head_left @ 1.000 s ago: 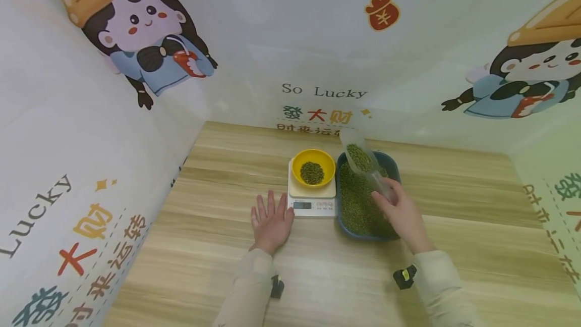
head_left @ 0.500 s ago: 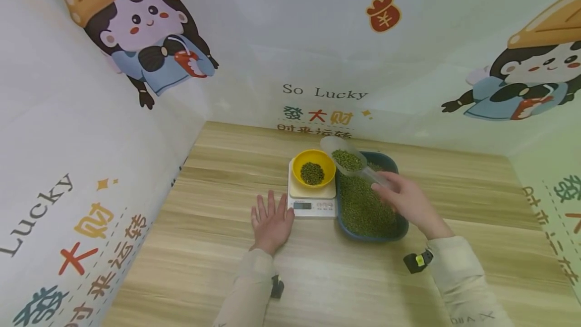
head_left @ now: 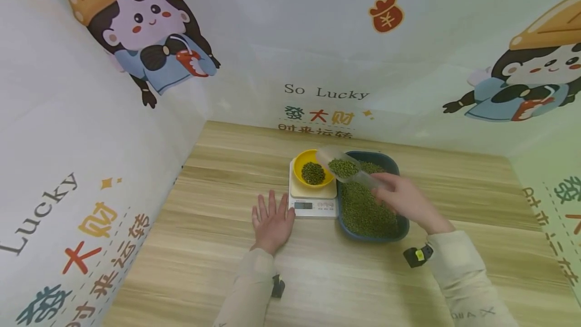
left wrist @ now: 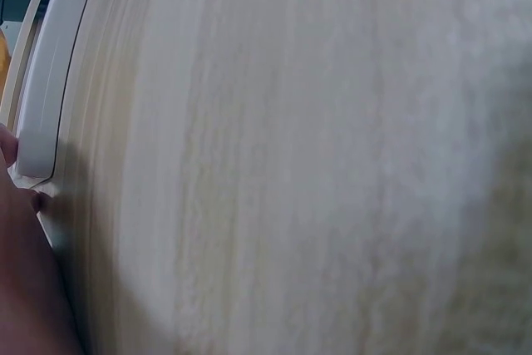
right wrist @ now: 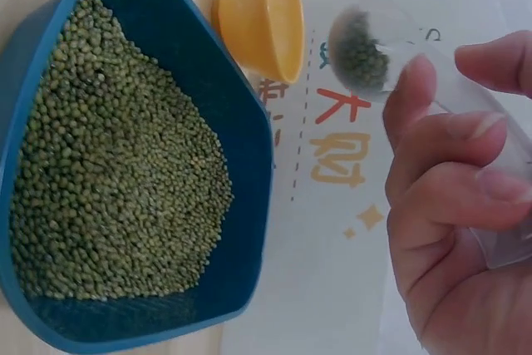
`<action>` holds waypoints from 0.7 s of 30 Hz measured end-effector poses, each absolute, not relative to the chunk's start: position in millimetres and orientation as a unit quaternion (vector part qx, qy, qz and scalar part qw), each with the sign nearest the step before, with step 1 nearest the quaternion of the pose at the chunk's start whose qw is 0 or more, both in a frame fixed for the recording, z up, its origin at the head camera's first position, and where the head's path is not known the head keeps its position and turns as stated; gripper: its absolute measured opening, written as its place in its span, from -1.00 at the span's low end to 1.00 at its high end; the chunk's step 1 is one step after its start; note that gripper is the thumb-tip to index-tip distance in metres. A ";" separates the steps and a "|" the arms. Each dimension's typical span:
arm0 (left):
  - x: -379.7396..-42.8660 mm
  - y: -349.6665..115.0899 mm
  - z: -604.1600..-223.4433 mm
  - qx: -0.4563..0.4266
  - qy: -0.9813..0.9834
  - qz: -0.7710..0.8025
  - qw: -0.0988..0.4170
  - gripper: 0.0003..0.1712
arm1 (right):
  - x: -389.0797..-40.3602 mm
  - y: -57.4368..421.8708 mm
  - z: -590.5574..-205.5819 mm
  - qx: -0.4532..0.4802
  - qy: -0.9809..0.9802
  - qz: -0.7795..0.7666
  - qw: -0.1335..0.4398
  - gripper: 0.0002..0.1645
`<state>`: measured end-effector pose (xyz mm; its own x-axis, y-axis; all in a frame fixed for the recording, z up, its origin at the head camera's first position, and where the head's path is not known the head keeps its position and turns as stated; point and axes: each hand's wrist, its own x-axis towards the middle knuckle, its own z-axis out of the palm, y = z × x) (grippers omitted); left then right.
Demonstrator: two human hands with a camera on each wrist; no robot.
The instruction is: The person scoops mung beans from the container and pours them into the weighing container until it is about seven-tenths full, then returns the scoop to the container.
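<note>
Bowl (right wrist: 253, 14) yellow; scale (head_left: 313, 193) white; tub (right wrist: 256, 214) dark blue; beans (right wrist: 125, 164) green; scoop (head_left: 324, 153) colourless; tabletop (head_left: 218, 185) wood-grained; wall (head_left: 408, 74) along tabletop's back edge white, cartoon-printed.

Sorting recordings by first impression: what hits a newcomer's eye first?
Probably the cartoon figure on the wall, upper left in the head view. Next, the yellow bowl on the digital scale, the blue tub on its right, and the right hand gripping a clear scoop of mung beans near the bowl.
</note>
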<state>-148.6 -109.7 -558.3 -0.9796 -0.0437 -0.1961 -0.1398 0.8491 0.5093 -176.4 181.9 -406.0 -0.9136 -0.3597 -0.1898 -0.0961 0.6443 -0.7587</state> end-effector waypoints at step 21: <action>-148.3 -109.7 -556.2 -0.053 0.957 0.268 0.097 -0.34 | -184.6 176.7 -380.1 -0.150 0.922 -0.317 0.166 -0.40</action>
